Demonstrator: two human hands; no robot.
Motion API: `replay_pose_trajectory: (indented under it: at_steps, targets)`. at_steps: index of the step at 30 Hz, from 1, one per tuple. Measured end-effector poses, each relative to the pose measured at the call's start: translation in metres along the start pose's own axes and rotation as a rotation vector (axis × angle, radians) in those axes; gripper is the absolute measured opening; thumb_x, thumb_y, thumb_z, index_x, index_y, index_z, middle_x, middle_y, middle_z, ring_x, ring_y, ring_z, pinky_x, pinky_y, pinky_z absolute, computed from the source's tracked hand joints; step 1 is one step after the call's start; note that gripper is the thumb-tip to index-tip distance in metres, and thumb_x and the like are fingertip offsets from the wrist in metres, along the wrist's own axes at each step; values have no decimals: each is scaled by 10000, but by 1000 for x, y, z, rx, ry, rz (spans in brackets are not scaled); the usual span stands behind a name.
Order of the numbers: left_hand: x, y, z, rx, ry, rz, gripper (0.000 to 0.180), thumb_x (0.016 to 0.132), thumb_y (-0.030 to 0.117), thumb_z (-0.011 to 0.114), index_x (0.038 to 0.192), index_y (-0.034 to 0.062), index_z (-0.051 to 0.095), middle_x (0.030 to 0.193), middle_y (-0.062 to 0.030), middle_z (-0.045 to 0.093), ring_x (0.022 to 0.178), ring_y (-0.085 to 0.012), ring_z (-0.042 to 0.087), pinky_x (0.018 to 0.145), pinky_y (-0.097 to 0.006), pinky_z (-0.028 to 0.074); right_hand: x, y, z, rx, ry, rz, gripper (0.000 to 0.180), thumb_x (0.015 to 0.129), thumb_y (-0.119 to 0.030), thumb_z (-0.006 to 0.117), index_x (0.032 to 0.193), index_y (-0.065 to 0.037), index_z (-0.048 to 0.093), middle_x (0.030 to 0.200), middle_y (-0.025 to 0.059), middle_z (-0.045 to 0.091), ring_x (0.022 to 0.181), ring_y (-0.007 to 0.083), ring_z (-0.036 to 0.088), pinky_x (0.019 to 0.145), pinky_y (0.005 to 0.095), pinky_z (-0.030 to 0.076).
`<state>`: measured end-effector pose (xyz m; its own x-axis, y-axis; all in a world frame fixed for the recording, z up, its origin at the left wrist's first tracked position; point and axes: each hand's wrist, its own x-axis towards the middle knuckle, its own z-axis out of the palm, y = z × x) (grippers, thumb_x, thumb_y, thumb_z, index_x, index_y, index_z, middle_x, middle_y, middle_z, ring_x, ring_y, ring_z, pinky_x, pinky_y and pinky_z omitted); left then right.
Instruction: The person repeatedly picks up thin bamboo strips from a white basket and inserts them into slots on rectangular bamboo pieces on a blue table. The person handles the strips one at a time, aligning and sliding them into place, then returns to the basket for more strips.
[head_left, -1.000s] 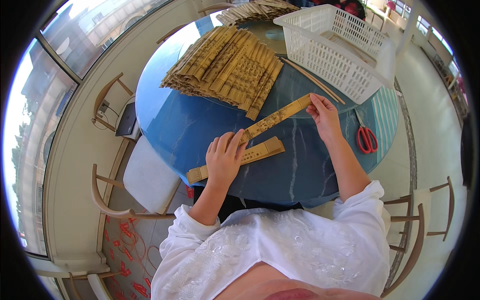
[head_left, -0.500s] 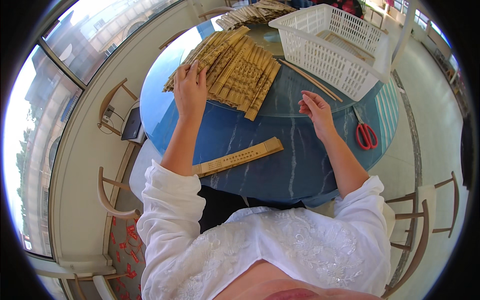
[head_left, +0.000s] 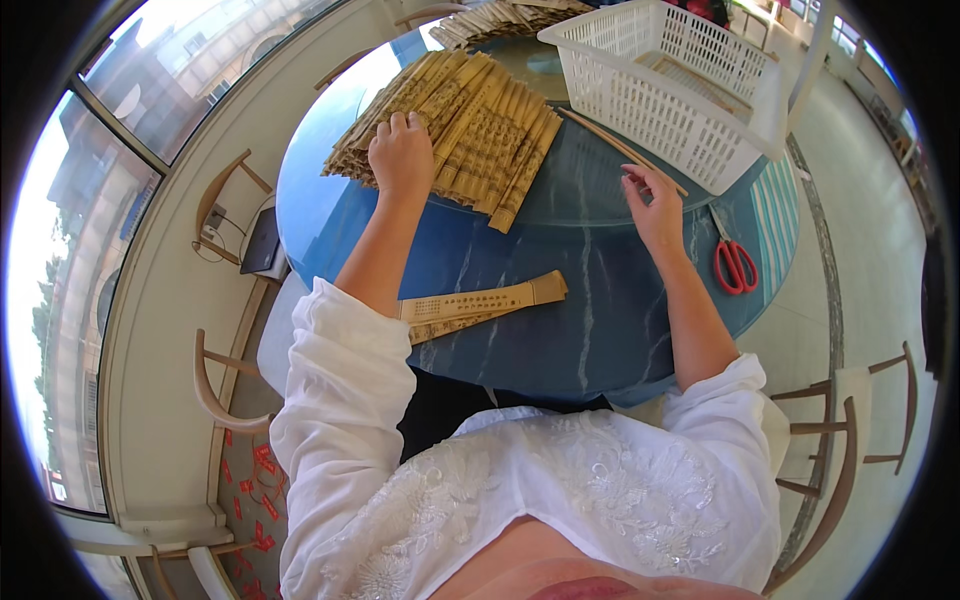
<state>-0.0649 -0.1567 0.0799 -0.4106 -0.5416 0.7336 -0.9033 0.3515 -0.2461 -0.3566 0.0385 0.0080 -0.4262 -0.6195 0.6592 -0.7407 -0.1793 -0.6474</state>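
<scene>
A fanned pile of long, yellow-brown folded strips with dark print (head_left: 480,130) covers the far left of the blue table. My left hand (head_left: 402,158) is on the pile's near left part, its fingers curled down against the strips and the fingertips hidden. To the right, my right hand (head_left: 655,212) hovers over the table with loosely bent fingers, apart, and nothing visible in it. It is close to the ends of thin wooden sticks (head_left: 630,152). In front of me lies a single folded strip with rows of writing (head_left: 490,300), its layers spread slightly into a narrow V.
A white plastic basket (head_left: 655,100) stands at the far right of the round table (head_left: 540,350). Red-handled scissors (head_left: 735,265) lie near the right edge. More strips (head_left: 510,22) are heaped at the back. Wooden chairs (head_left: 840,480) stand around the table.
My left hand has shifted a little right on the pile, and its fingers have curled in. My right hand has moved slightly right. The near strip's layers have spread further apart.
</scene>
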Motion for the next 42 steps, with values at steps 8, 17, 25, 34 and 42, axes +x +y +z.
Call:
replay_pose_trajectory:
  at_steps: [8,17,25,34,42]
  targets:
    - [8,5,-4,22,-9,24,234,868,192,671,1029,29,716,1068,-114,649,1026,-283,610,813,-404,527,5,35,-11,-517,101,-92,254,826,-191,727,1076,-148,706,1102,20,650,1094,267,554,929,433,433]
    - [-6,2,-44,-172,13,130,337,905,349,678,1109,83,713,1092,-61,626,1068,-256,549,925,-413,438,2,51,-18,-773,54,-12,326,859,-269,697,1168,-165,690,1086,9,653,1127,262,547,967,443,399]
    - [-118,3,-118,-788,-573,343,408,793,312,781,1137,99,723,1133,-66,662,1128,-242,553,1012,-387,347,7,37,-23,-770,-81,108,156,880,-261,676,992,-165,725,958,11,663,1012,260,582,895,445,423]
    - [-175,4,-118,-854,-617,157,432,775,224,780,1171,70,699,1170,-81,656,1132,-271,567,1001,-392,392,11,45,-29,-668,-58,150,212,972,-268,561,992,-75,647,891,112,706,839,338,666,738,434,510]
    - [-173,2,-109,-920,-640,110,400,794,196,765,1159,47,697,1134,-94,650,1076,-293,572,962,-402,445,11,25,-30,-575,-64,176,218,944,-317,594,988,-121,678,876,93,725,815,326,684,714,425,527]
